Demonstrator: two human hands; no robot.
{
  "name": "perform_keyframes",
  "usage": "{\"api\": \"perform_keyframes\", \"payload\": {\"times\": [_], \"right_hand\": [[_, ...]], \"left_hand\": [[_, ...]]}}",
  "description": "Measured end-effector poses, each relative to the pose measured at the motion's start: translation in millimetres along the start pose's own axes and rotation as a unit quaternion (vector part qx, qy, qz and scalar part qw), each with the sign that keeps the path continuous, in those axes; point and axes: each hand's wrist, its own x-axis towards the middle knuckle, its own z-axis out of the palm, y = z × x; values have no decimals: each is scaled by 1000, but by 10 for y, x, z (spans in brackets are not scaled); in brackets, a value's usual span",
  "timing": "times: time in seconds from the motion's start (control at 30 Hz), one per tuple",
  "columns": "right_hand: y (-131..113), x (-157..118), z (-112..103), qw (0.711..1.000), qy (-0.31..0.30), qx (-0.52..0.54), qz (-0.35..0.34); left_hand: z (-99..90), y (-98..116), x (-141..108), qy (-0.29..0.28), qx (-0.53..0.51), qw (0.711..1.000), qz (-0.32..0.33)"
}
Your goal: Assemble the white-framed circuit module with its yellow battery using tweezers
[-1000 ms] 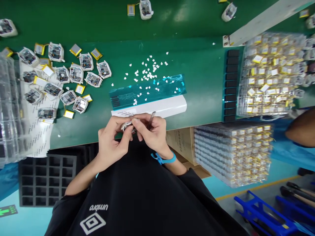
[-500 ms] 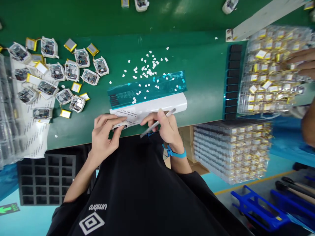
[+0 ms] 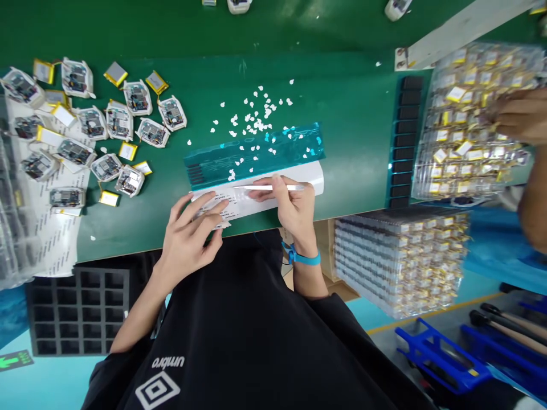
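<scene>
Right hand (image 3: 294,210) holds tweezers (image 3: 269,187) flat in a pinch grip, tips pointing left across the white label sheet (image 3: 307,177) at the desk (image 3: 354,114) near edge. Left hand (image 3: 192,236), fingers half spread, presses a small part (image 3: 213,219) onto the sheet's left end; grip loose. Bare green desk right of the sheet; white scraps (image 3: 256,117) just behind it

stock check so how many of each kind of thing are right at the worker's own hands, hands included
tweezers: 1
white label sheet: 1
teal film strip: 1
blue wrist strap: 1
hands: 2 (left hand, right hand)
total: 6
</scene>
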Motion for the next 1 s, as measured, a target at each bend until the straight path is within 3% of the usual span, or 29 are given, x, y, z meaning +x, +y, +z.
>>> {"api": "perform_keyframes", "payload": {"times": [0.13, 0.5, 0.67, 0.77, 0.83, 0.9, 1.0], "right_hand": [[-12, 23, 0, 998, 28, 15, 50], [-30, 63, -83, 997, -51, 37, 54], [37, 74, -138, 993, -13, 103, 53], [11, 17, -128, 992, 25, 121, 32], [-59, -50, -80, 993, 42, 110, 9], [-149, -121, -5, 993, 42, 107, -17], [-261, -190, 125, 992, 22, 116, -43]], "left_hand": [[71, -11, 26, -18, -12, 999, -26], [118, -46, 54, -5, -2, 999, -33], [167, -32, 57, 12, -18, 999, -49], [118, 30, 42, 53, -69, 993, -83], [54, 88, 45, 111, -134, 970, -170], [-27, 137, 80, 132, -237, 927, -261], [-158, 174, 186, 68, -412, 858, -299]]}}
